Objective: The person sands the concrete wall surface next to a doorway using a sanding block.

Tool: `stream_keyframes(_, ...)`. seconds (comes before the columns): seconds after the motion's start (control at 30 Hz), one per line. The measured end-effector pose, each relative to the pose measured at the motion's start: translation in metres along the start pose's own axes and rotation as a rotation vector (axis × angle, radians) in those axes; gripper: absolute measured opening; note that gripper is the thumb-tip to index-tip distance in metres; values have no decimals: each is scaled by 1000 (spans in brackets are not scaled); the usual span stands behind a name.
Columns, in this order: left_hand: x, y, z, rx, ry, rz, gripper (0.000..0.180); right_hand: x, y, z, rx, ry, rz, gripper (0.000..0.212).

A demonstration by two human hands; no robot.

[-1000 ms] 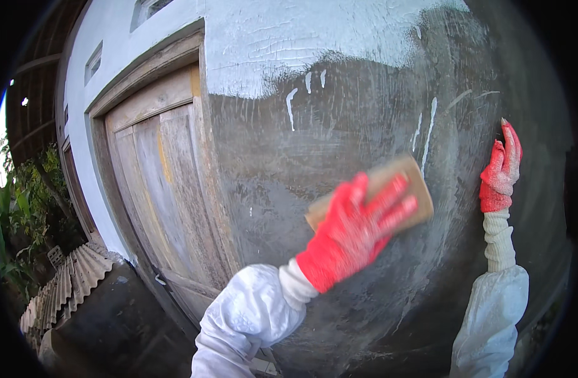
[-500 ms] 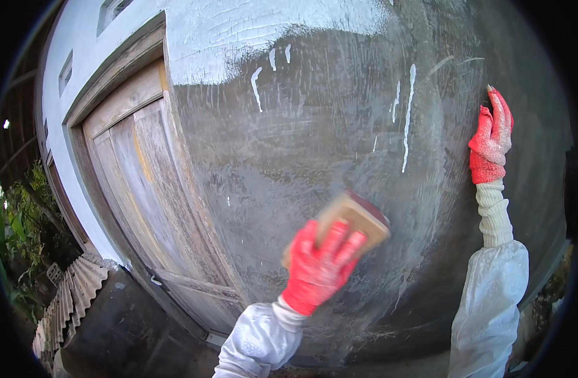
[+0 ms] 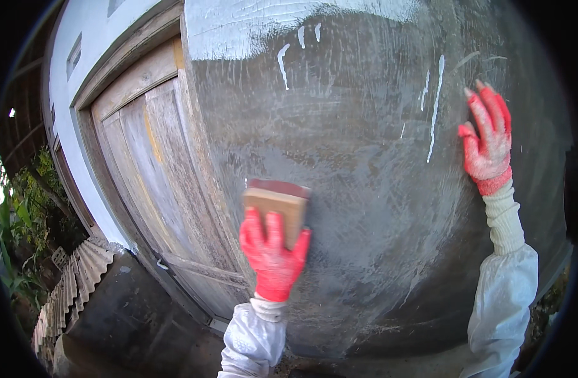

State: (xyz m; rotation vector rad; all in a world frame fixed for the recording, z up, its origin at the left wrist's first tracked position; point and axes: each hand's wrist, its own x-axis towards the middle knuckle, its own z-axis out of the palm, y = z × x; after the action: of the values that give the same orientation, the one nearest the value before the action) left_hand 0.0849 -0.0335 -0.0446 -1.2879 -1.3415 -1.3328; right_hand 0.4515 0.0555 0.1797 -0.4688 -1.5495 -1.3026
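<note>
My left hand [image 3: 273,255], in a red-coated glove, grips a tan sanding block [image 3: 279,205] with a dark red sheet around its far edge. The block lies against the grey plastered wall [image 3: 371,214], slightly smeared by motion, not far from the door frame. Up at the right, my right hand [image 3: 488,138] rests on the same wall with its fingers apart, holding nothing. Its red glove is worn pale and leaves the fingertips bare. White sleeves cover both forearms.
An old wooden door [image 3: 157,138] in a weathered frame stands to the left. White paint [image 3: 235,28] covers the upper wall, and white drips [image 3: 436,113] run below it. At lower left are corrugated roofing sheets [image 3: 78,277] beside a dark low wall [image 3: 131,309], with green plants [image 3: 24,220] behind.
My left hand has swept the sanding block to the left and turned it more upright. My right hand stays at the wall, its fingers now more spread. The view has shifted slightly.
</note>
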Motion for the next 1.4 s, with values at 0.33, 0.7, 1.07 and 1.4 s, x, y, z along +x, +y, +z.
stream_keyframes(0.33,-45,13,3,48,-25,23,99,-1,-4,4,38,-103,-26,57)
stream_keyframes(0.7,-43,-31,2,81,73,-265,95,-7,-2,4,10,-52,44,51)
stream_keyframes(1.07,-39,-91,-1,54,141,-397,97,-10,-7,8,25,-40,62,51)
stream_keyframes(1.4,52,-68,-9,56,107,-71,93,-14,-4,8,35,-65,66,52)
